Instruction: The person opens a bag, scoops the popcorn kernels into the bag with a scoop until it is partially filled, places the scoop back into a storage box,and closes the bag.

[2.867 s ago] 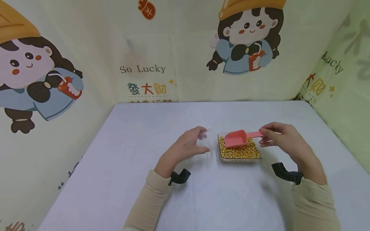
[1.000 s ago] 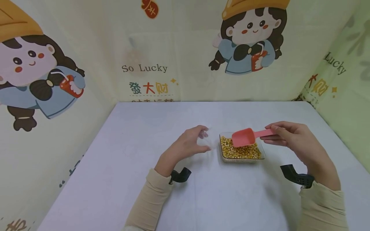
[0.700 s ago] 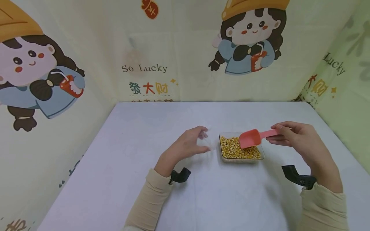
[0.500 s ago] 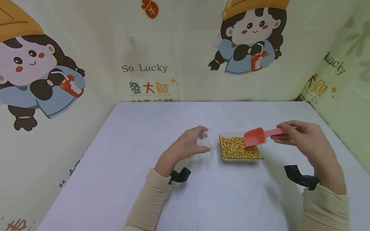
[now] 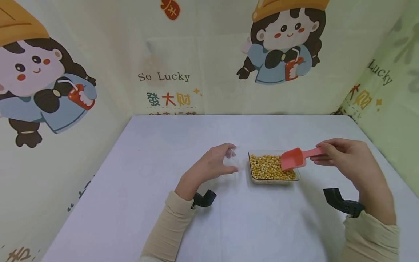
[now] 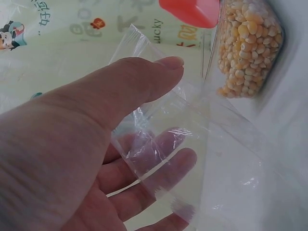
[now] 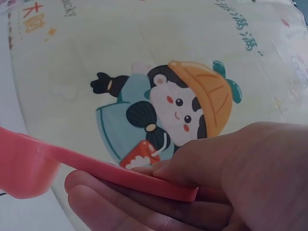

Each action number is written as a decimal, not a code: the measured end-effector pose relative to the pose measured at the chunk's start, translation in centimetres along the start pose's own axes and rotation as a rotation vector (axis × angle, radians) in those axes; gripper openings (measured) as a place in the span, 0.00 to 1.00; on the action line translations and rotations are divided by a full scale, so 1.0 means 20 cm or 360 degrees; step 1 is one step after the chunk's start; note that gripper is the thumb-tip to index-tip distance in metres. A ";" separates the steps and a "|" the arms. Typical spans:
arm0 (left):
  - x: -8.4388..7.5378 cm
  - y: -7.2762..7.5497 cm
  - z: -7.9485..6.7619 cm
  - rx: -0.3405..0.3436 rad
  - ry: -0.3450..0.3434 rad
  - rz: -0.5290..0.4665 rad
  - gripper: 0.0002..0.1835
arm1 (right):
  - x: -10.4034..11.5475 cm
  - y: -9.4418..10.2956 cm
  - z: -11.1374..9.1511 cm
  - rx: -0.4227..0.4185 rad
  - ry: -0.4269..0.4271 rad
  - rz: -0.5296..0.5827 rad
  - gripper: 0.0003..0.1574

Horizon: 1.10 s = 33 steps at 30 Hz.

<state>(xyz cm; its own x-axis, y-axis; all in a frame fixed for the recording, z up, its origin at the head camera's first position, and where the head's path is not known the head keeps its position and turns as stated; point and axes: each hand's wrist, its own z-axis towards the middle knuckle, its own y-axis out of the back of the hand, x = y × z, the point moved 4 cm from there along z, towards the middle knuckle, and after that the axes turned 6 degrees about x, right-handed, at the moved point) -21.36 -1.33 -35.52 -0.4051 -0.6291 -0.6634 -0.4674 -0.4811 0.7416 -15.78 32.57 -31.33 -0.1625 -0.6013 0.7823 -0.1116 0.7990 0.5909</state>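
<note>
My left hand (image 5: 211, 162) holds a clear plastic bag (image 6: 236, 159), thumb and fingers curved around its mouth and spread apart. In the left wrist view the bag hangs thin and see-through, with no contents showing. To the right of it stands a clear rectangular container (image 5: 271, 182) filled with yellow corn kernels (image 5: 266, 167). My right hand (image 5: 348, 158) pinches the handle of a pink scoop (image 5: 292, 159) between thumb and fingers. The scoop's bowl overlaps the container's right end in the head view, and no kernels show in it. The right wrist view has the handle lying across the fingers.
A white table (image 5: 163, 163) carries the container. Behind and beside it hangs a pale cloth (image 5: 216, 54) printed with cartoon figures and lettering. Black wrist mounts (image 5: 342, 203) sit on both forearms.
The scoop and my right hand have moved rightward, from over the middle of the corn to the container's right end. My left hand keeps its place with the bag.
</note>
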 end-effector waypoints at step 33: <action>-0.01 0.00 -0.01 0.0016 0.0049 0.0006 0.37 | 0.00 -0.15 0.13 0.0206 0.0078 0.0106 0.31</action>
<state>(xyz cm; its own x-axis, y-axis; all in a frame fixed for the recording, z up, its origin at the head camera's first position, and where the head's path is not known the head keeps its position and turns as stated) -21.09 -1.27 -35.33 -0.3829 -0.6494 -0.6570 -0.4739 -0.4724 0.7431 -18.05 30.15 -33.63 -0.1261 -0.5443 0.8293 -0.2282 0.8295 0.5098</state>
